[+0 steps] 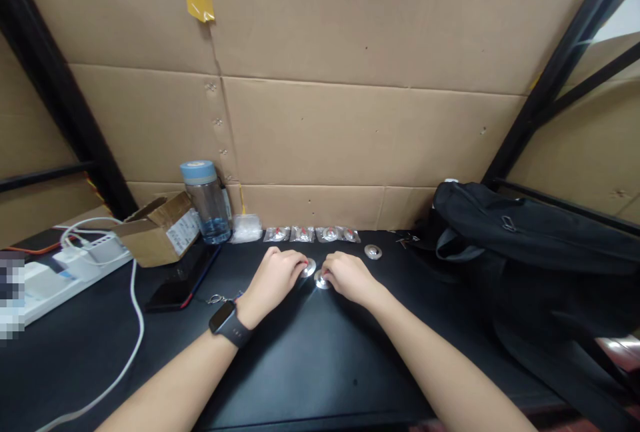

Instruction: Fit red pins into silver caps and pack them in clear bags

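Note:
Two shiny round metal discs are on the black tabletop in front of me, one at each hand. My left hand [284, 274], with a dark watch [229, 323] at its wrist, has its fingers closed on the left metal disc [309, 267]; a bit of red shows at the fingertips. The fingers of my right hand [346, 276] pinch the right metal disc [321, 281], slightly nearer to me. Another metal disc [373, 252] lies apart to the right. Behind the hands, several clear-wrapped discs [303, 234] with red marks sit in a row.
At the left stand a water bottle [207, 209], an opened cardboard box [155, 235] and a white power strip [75, 279] with a trailing cable. A phone [183, 282] lies near the box. Clear plastic bags [247, 227] rest by the bottle. A black backpack [530, 252] occupies the right side.

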Tool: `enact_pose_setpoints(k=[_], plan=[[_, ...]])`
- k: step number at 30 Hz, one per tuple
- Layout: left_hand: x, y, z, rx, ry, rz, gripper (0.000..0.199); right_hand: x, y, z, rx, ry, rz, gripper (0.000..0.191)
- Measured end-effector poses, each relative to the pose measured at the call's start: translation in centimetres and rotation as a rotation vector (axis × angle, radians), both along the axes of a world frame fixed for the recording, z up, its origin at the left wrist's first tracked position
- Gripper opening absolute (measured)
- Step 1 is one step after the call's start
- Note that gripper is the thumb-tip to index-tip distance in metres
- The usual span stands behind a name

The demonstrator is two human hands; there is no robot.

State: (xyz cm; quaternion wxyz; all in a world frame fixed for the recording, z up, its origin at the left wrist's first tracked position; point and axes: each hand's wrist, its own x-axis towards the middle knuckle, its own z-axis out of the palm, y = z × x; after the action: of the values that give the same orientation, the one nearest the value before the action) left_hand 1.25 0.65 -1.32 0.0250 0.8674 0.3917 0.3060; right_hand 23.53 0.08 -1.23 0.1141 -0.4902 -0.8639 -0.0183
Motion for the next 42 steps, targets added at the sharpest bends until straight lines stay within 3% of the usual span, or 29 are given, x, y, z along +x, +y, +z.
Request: enact_pose_setpoints(k=[6,10,14,18,22,27,33,37,42], plan=[[-0.5,0.4,0.1,-0.051,-0.128,0.061,0.017,0.4,0.5,-0.2,0.050,0.139,0.012,0.011],[-0.8,0.8,0.1,-0.167,-0.198,0.026,0.017,0.5,0.9,0.2,0.066,0.553,0.026,0.013],[-1.1,2.1,-0.8,-0.374,-0.427,0.065,0.017,0.8,0.8,1.3,0.063,0.932,-0.005,0.018],[-0.7,2.7,-1.4,-0.548,-0.740,0.033,0.024,0.7,0.3,1.8,0.072,1.001,-0.001,0.019],[0.4,1.7,-0.8,-0.608,-0.839,-0.035,0.030,-0.8,-0.3,1.2,0.075,1.007,0.036,0.019],[1.3,0.6,-0.7,-0.647,-0.866,-0.144,0.031,-2.3,-0.6,-0.2,-0.070,1.109,0.060,0.019],[1.3,0.8,-1.2,-0.629,-0.832,-0.113,0.029,-2.4,-0.5,-0.9,-0.452,1.388,0.074,0.030],[1.2,0.7,-1.0,-0.605,-0.800,-0.089,0.026,-2.5,-0.9,-0.5,-0.564,1.455,0.039,0.048],[1.0,0.6,-0.9,-0.584,-0.750,-0.053,0.025,-2.7,-1.2,-0.5,-0.674,1.554,0.023,0.052]])
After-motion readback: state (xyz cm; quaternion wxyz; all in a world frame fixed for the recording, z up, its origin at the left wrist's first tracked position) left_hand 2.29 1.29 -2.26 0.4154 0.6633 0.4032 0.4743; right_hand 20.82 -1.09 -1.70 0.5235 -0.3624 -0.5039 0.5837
